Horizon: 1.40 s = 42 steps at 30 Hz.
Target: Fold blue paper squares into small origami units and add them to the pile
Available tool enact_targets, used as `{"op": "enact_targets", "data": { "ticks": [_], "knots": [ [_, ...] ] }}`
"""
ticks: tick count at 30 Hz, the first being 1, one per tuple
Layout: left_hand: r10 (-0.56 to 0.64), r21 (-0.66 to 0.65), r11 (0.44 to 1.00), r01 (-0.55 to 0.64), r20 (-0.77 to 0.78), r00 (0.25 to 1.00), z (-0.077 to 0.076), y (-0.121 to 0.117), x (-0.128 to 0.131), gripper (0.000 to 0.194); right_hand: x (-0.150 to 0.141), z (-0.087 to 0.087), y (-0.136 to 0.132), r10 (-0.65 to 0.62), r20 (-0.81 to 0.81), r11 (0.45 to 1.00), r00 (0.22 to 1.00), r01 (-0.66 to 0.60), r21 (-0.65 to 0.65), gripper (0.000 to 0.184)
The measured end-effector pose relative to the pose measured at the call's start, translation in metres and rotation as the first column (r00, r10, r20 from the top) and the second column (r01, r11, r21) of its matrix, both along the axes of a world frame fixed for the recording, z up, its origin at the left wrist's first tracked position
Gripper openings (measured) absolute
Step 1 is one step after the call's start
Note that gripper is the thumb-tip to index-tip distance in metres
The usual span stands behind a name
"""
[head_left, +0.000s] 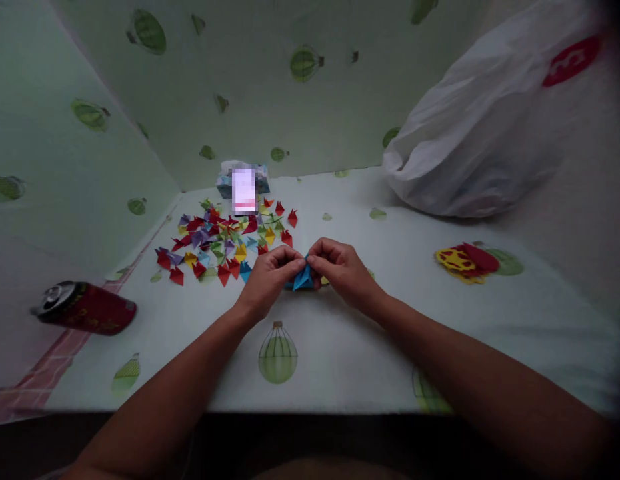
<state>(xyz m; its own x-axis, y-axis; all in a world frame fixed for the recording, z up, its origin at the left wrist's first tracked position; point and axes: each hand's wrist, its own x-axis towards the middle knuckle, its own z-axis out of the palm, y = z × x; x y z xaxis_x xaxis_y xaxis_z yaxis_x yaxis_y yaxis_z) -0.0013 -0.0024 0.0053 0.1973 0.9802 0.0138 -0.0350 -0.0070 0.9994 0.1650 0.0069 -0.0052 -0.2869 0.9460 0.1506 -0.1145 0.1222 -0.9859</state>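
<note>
The left hand (267, 279) and the right hand (344, 270) meet near the centre of the frame. Both are narrow: the thumb and fingers of each one pinch a small blue paper (303, 278), which is between the fingertips and shows a folded, pointed lower part. Just under the hands, a little yellow edge can be seen, but it is mostly hidden and one cannot tell what it is. The two bare forearms enter from the lower left and the lower right corners, above the table (335, 353), which has a white cover with green balloon pictures.

To the left of the hands, at centre left, there is a spread of small folded paper figures (203, 237) in red, purple, yellow, green and blue, many of them touching or overlapping. Behind them is a phone (245, 190) with a bright, blurred screen, and behind the phone a tissue box (263, 180). On the right side of the frame, a yellow cut-out piece (455, 260) lies together with a red piece (483, 259).

Farther out, a dark red can (95, 312) is at the left, its top toward the left edge. A white plastic bag (470, 147) fills the upper right.
</note>
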Motion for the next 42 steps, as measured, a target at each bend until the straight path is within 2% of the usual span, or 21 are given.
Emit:
{"op": "enact_targets", "data": {
  "ticks": [7, 12, 16, 20, 25, 30, 35, 38, 42],
  "knots": [
    [-0.037, -0.025, 0.999, 0.036, -0.019, 0.999, 0.001, -0.001, 0.0, 0.022, 0.0, -0.001, 0.001, 0.016, -0.009, 0.999, 1.0, -0.016, -0.028, 0.017],
    [-0.039, -0.01, 0.999, 0.038, -0.044, 0.998, -0.001, 0.0, -0.001, 0.025, 0.001, 0.0, 0.001, -0.002, 0.015, 1.0, 1.0, 0.003, -0.028, 0.022],
    [-0.045, -0.009, 0.999, 0.045, -0.024, 0.999, -0.001, 0.0, -0.001, 0.025, 0.002, -0.002, 0.002, 0.039, -0.006, 0.999, 0.999, -0.039, -0.022, 0.027],
    [-0.036, -0.015, 0.999, 0.035, -0.045, 0.998, 0.002, -0.001, 0.0, 0.026, 0.002, -0.004, 0.004, 0.03, 0.046, 0.999, 0.999, -0.031, 0.02, 0.027],
    [-0.048, -0.017, 0.999, 0.047, -0.09, 0.995, 0.005, -0.002, 0.001, 0.025, 0.002, -0.001, 0.001, -0.053, 0.138, 0.992, 0.989, 0.037, 0.118, 0.024],
    [-0.073, -0.019, 0.997, 0.072, -0.093, 0.993, 0.004, 0.0, 0.0, 0.023, 0.002, -0.001, -0.001, -0.136, 0.201, 0.969, 0.97, 0.088, 0.232, 0.023],
    [-0.065, -0.034, 0.997, 0.063, -0.054, 0.996, 0.001, -0.001, 0.001, 0.023, 0.002, -0.003, 0.001, -0.157, 0.229, 0.96, 0.961, 0.094, 0.266, 0.023],
    [-0.044, -0.028, 0.999, 0.043, -0.03, 0.999, -0.002, 0.0, 0.001, 0.024, 0.003, -0.002, 0.002, -0.137, 0.201, 0.967, 0.97, 0.086, 0.24, 0.024],
    [0.064, 0.02, 0.998, -0.064, 0.008, 0.998, -0.006, 0.003, 0.0, 0.024, 0.002, -0.001, 0.002, -0.04, 0.088, 0.991, 0.995, 0.029, 0.129, 0.024]
  ]
}}
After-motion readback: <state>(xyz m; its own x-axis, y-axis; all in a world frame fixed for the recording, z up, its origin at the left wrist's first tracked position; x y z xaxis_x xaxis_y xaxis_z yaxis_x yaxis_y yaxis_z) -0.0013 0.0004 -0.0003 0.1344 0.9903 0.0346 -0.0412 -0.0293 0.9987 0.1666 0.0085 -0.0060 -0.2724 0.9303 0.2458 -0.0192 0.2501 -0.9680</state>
